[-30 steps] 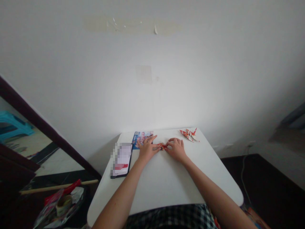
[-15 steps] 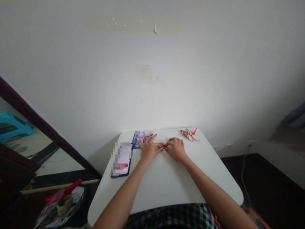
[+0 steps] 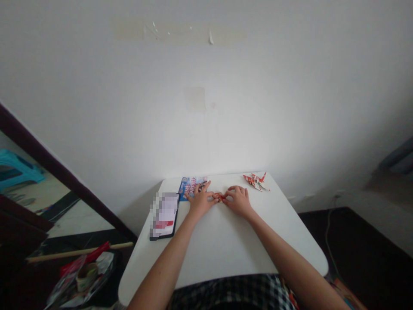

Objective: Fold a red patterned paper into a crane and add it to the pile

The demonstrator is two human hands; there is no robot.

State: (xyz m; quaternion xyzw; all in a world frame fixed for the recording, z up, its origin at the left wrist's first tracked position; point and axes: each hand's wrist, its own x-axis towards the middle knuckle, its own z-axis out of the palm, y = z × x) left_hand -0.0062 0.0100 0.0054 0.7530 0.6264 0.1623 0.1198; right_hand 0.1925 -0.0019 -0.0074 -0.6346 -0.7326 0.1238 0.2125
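A small red patterned folded paper (image 3: 220,197) lies on the white table (image 3: 226,245) between my two hands. My left hand (image 3: 200,201) presses on its left end, fingers partly stretched over the table. My right hand (image 3: 238,201) pinches its right end with curled fingers. Most of the paper is hidden under my fingertips.
A finished red and white paper crane (image 3: 256,181) sits at the table's far right corner. A blue printed paper pack (image 3: 190,187) lies at the far edge by my left hand. A phone (image 3: 164,215) rests at the left. Clutter with a tape roll (image 3: 85,275) lies on the floor to the left.
Both hands stay on the small folded paper with only slight finger shifts; the left fingers have drawn in a little.
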